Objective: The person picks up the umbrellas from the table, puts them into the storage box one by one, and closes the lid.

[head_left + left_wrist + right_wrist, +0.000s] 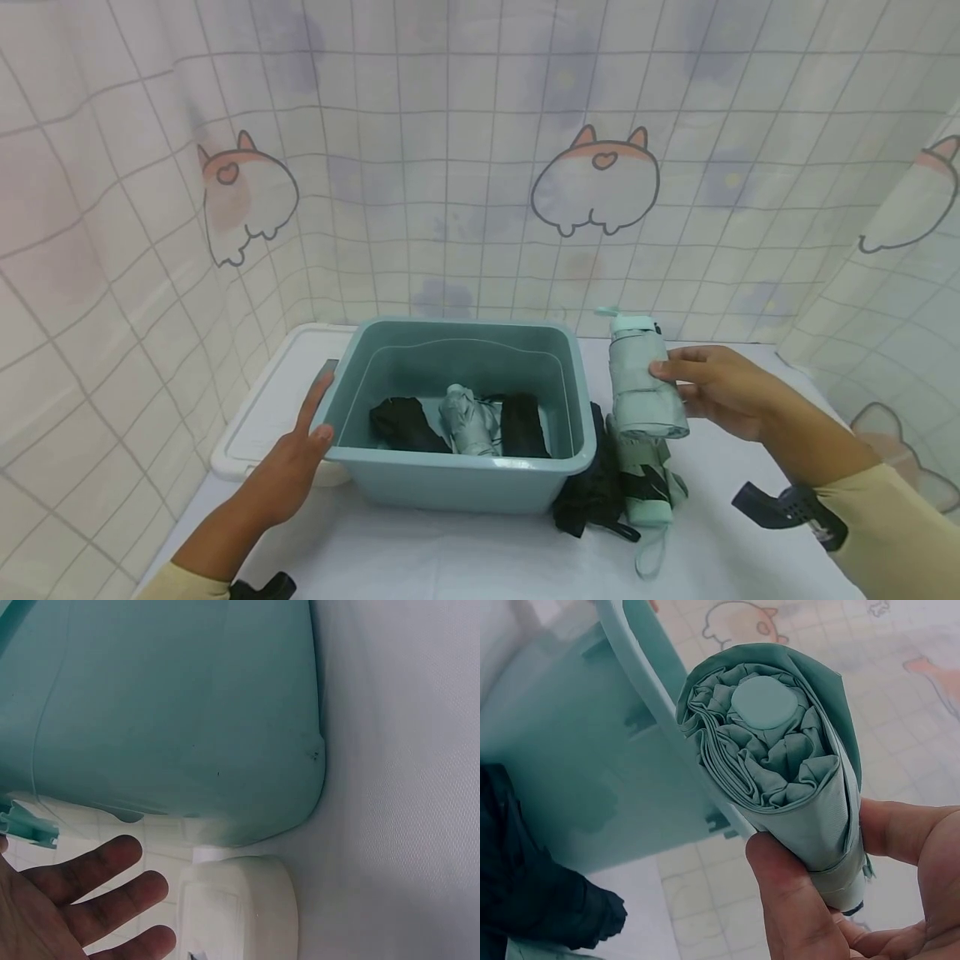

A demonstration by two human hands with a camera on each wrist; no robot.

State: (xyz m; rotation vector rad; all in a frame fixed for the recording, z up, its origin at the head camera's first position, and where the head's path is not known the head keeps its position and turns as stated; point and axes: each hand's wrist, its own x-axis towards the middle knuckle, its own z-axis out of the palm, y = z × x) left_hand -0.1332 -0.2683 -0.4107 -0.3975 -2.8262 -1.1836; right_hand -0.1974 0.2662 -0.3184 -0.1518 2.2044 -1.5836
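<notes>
My right hand (723,387) grips a folded light-green umbrella (641,379) by its side, raised just right of the bin. The right wrist view shows the rolled end of this umbrella (769,750) with its pale round tip. At the left end of the blue-green plastic bin (465,487), my left hand (281,471) touches the rim with its fingers extended. Inside the bin lie a black umbrella (408,425), a light-green umbrella (468,421) and a second black umbrella (523,425), side by side.
Right of the bin, another black umbrella (588,487) and a green umbrella with a wrist loop (648,492) lie on the white tabletop (465,558). A white lidded box (281,383) stands at the left, partly behind the bin. A patterned curtain (450,167) hangs behind.
</notes>
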